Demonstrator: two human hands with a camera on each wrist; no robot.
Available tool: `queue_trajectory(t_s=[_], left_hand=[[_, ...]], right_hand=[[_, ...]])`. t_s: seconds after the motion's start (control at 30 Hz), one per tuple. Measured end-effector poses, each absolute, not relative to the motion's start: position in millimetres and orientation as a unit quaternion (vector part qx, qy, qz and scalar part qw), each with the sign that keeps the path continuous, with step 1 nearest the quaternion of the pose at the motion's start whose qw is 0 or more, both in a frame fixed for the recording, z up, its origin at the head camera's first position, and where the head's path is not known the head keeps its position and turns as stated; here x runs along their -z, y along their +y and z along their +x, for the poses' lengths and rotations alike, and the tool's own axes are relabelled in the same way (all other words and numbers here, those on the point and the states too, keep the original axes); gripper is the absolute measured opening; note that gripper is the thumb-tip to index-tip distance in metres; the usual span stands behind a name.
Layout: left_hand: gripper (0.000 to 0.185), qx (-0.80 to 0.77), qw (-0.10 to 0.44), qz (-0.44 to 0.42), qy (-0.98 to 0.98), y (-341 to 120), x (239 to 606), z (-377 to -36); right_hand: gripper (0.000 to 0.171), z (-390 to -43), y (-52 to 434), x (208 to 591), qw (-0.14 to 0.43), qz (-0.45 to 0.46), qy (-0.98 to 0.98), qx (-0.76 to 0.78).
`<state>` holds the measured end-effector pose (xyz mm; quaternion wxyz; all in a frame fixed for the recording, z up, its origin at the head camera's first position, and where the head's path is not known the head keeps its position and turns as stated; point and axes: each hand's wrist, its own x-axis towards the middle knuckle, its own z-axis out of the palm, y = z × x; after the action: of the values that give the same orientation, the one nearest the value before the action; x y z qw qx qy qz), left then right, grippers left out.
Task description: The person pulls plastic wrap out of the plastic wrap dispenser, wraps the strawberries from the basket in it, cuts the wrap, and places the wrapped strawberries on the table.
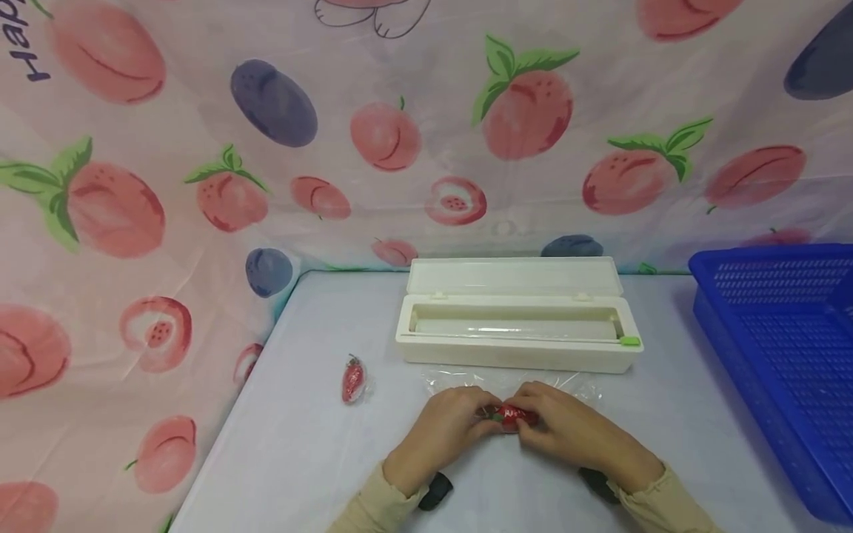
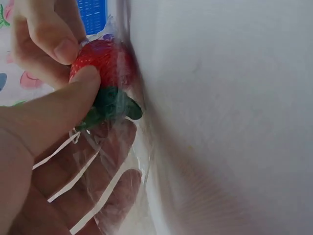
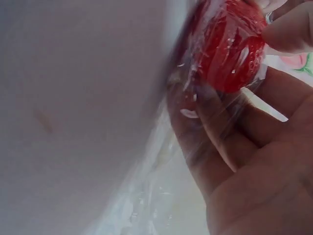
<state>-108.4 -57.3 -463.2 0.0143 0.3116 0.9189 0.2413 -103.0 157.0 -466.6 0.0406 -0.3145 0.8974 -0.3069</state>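
Note:
Both hands meet in front of the white box in the head view, around a red strawberry [image 1: 512, 417] with a green leafy cap. Clear cling film [image 1: 443, 380] lies around and behind it on the table, and folds of it cover the fruit in both wrist views. My left hand [image 1: 448, 424] pinches the cap end, thumb on the strawberry [image 2: 105, 61] and fingers behind the film. With its thumb and fingers, my right hand [image 1: 569, 426] grips the rounded red end [image 3: 230, 54]. The strawberry's underside is hidden.
A white cling film dispenser [image 1: 520, 357] stands behind the hands, lid raised, with a roll inside and a green slider [image 1: 629, 341] at its right end. To the left lies another strawberry [image 1: 353, 381] in film. A blue basket [image 1: 753, 385] occupies the right side.

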Motion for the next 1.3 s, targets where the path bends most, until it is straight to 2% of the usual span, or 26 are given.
queue_trajectory(t_s=[0.3,0.4,0.7,1.0,1.3], left_hand=[[0.021,-0.19,-0.001,0.323,0.927,-54,464,-108],[0.019,-0.191,0.006,0.319,0.928,-53,466,-108],[0.02,-0.183,0.012,0.315,0.931,-52,468,-107],[0.016,-0.179,-0.014,0.305,0.935,-56,466,-109],[0.023,-0.193,0.006,0.275,0.942,-66,458,-114]], right_hand=[[0.028,-100,156,464,-0.07,-0.338,0.902,0.258],[0.029,-99,155,464,-0.085,-0.354,0.894,0.261],[0.034,-96,151,467,-0.078,-0.348,0.907,0.224],[0.023,-97,150,473,-0.086,-0.362,0.894,0.25],[0.025,-99,152,470,-0.035,-0.333,0.908,0.252]])
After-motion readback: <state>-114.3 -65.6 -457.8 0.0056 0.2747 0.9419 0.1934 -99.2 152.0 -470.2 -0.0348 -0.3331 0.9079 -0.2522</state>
